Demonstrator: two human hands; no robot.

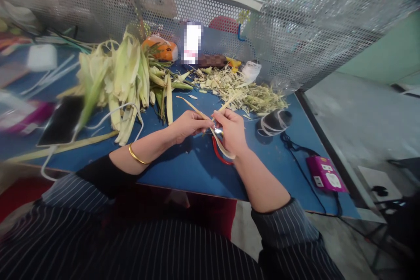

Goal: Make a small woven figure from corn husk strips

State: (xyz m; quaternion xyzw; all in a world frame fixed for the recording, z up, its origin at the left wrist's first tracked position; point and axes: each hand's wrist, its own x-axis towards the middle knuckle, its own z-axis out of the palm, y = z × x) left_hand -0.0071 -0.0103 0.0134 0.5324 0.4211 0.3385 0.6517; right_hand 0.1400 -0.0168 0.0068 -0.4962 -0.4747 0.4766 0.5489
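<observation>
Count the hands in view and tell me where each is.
2: the left hand and, just right of it, the right hand, both over the blue table, pinching pale strips.

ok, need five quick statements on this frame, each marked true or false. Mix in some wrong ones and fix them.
1. The left hand and right hand both hold pale strips. True.
2. The gold bangle circles the right forearm. False: the gold bangle is on the left forearm.
3. A purple box sits right of the right hand. True.
4. The husk bundle lies right of the shredded pile. False: the husk bundle is left of it.
5. The table is blue. True.
</observation>
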